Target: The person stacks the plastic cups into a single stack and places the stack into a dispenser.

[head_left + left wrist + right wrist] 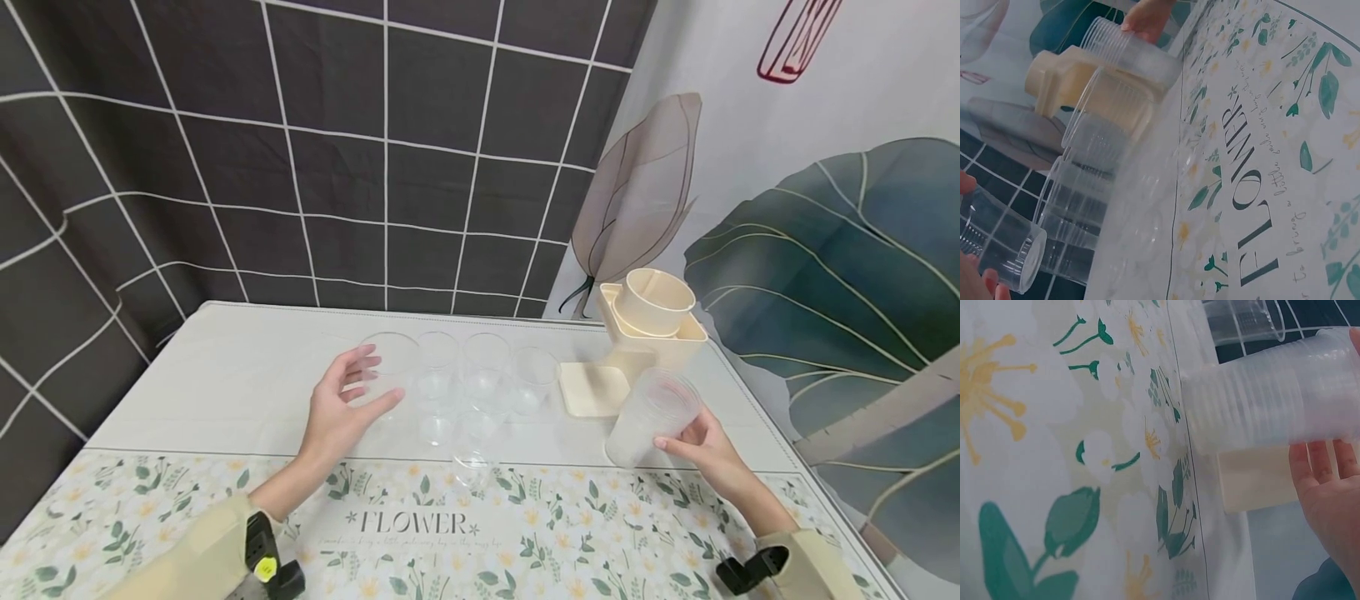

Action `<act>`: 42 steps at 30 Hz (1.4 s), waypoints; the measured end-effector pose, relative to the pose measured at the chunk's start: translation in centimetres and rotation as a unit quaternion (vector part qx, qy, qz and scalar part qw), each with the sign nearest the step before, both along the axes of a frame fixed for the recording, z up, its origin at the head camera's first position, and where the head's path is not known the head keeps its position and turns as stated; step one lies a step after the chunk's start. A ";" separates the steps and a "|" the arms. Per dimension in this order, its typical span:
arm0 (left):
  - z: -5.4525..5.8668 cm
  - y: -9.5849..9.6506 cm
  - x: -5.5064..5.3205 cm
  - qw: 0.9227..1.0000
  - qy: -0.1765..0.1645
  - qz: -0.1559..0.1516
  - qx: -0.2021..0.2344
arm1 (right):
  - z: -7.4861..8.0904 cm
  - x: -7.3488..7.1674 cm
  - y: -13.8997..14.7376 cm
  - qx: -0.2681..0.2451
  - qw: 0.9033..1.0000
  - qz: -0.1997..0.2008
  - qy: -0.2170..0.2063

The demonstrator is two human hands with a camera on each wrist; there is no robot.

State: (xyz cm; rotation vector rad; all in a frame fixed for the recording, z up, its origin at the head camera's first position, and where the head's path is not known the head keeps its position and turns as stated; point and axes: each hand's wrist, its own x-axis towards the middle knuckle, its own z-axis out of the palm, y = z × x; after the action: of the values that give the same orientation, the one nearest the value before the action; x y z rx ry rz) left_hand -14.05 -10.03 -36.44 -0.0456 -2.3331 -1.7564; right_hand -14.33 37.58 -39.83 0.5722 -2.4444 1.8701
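My left hand (337,417) holds a clear plastic cup (1004,237) between thumb and fingers, at the left end of a group of clear cups. The cup's base shows apart from the tabletop in the left wrist view. Several more clear cups (483,358) stand on the table to its right, their outlines faint and overlapping. My right hand (708,446) grips a tall stack of nested translucent cups (1272,394), fingers on one side. The stack leans to the right, its lower end at the tabletop. Behind it stands a cream plastic stand (596,392) with a round holder (658,304) on top.
White tabletop (247,375) stretches across the back, and a floral cloth marked FLOWER (412,523) covers the front. Beyond the table hang a dark gridded curtain (322,175) and a leaf-patterned sheet (847,267). The stand sits close to the right table edge.
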 end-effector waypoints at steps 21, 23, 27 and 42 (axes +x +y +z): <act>1.2 1.8 0.0 0.999 0.048 0.022 -0.009 | 0.0 0.2 -0.1 -0.003 1.000 -0.009 -0.012; 1.3 1.8 0.1 0.998 0.053 0.025 -0.015 | 0.0 0.2 -0.1 -0.001 1.000 -0.009 -0.011; 1.5 1.8 0.2 0.997 0.062 0.028 -0.025 | 0.1 0.2 -0.1 0.000 1.000 -0.009 -0.010; 2.8 2.9 0.6 0.993 0.111 0.012 -0.028 | 0.1 0.2 -0.1 0.002 1.000 -0.011 -0.007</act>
State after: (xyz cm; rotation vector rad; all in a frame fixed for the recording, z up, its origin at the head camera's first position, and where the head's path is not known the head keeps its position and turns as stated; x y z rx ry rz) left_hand -13.48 -7.14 -33.69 -0.2091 -2.2117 -1.5851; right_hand -14.16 37.45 -39.71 0.5303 -2.4539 1.8683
